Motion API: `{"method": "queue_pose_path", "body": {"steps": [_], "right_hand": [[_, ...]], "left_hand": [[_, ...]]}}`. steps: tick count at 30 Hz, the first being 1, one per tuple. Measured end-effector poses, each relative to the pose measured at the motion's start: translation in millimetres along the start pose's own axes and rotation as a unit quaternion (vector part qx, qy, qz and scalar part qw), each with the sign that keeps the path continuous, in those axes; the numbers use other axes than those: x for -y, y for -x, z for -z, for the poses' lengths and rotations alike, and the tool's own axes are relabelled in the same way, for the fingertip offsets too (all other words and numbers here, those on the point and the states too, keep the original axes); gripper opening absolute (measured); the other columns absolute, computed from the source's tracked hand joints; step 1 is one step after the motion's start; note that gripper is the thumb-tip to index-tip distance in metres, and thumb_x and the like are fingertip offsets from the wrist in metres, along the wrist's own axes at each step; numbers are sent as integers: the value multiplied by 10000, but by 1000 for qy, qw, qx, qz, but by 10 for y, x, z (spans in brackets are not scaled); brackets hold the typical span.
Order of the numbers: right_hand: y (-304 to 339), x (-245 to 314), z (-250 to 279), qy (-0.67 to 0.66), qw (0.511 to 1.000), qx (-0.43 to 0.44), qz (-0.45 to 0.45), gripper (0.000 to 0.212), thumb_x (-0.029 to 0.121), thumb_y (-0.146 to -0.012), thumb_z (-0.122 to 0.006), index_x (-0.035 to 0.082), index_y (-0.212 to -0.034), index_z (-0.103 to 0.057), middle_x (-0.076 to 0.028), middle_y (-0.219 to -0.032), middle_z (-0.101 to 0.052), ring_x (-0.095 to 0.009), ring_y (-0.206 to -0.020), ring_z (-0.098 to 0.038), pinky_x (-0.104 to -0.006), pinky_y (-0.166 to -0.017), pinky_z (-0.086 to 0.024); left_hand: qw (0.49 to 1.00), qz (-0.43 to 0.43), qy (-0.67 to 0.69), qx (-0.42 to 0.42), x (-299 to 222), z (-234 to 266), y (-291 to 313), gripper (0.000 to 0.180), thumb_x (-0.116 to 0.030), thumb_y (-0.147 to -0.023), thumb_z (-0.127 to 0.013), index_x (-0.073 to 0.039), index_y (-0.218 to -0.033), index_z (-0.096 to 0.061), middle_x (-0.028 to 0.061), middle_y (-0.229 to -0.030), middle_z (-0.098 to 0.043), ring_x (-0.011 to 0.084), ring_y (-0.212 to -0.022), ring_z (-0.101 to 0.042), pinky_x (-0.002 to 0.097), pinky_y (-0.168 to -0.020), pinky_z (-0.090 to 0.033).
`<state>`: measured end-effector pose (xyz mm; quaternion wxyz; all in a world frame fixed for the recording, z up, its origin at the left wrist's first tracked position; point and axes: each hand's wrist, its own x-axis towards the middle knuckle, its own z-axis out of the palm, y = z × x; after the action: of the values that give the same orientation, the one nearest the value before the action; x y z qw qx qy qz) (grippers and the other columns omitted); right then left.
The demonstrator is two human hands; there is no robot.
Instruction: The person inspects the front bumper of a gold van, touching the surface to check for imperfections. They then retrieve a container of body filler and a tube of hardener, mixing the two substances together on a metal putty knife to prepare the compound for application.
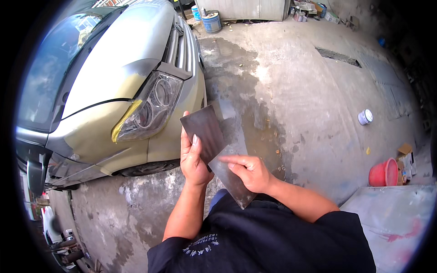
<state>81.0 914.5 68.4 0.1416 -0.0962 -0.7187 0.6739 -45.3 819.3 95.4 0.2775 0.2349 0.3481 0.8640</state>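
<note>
Concrete floor point(309, 100), grey and patchy with dark stains, spreads beneath the hands and far out ahead and to their right. Next in size comes the silver car point(116, 50), on the left of the hands and ahead of them, its front corner dull yellow-beige in broad areas. A flat grey panel point(391, 227) with a reddish smear lies low to the right of the hands, well apart from them. The person's black shirt point(268, 236) fills the space just behind the hands. The car's clear headlight point(157, 107) sits ahead and to the left of the left hand, without touching it. A blue drum point(211, 22) stands well beyond the hands, nearly straight ahead, and a red bucket point(383, 173) is well to their right, with some cardboard point(404, 149) beside it. A small white tub point(365, 117) is on the floor, also to the right and farther out than the bucket. Two thin, flat sheets are at the hands: the left hand point(193, 161) grips the dark sheet point(205, 129), thumb across its face, and the right hand point(248, 173) is closed on the grey sheet point(232, 186), index finger and thumb over it, other fingers hidden. The grey sheet overlaps the dark sheet's lower end between the hands. Yellow tape point(125, 122) edges the headlight, left of both hands.
</note>
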Motion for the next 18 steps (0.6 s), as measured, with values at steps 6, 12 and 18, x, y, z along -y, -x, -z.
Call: {"method": "queue_pose_path", "body": {"steps": [6,12,18], "right_hand": [[-357,112,337,52,991,-61,110,260,34,-927,-512,12,-1148,-648,-96,-1001,-687,-115,-906,-623,-250,-785,-495],[-235,33,178,-86,996,-20,32,280,62,-955,-482,14,-1194,-619,-59,-1057,-669,-112,-952,-599,-258,-861,-470],[-259,103,13,-249,968,5,16,292,64,-962,-464,-3,-1211,-601,-50,-1104,-649,-111,-998,-578,-263,-911,-447]], "left_hand": [[992,77,-94,34,188,175,136,525,-173,-982,-408,-57,-1473,-262,138,-1428,-409,253,-1303,-420,400,-1086,-332],[990,66,-97,75,243,155,159,810,-516,-945,-471,-2,-1490,-165,137,-1471,-329,238,-1343,-331,366,-1100,-269],[976,9,-205,72,288,144,142,1000,-723,-824,-483,-52,-1492,-160,162,-1466,-325,258,-1278,-417,395,-1073,-330]]}}
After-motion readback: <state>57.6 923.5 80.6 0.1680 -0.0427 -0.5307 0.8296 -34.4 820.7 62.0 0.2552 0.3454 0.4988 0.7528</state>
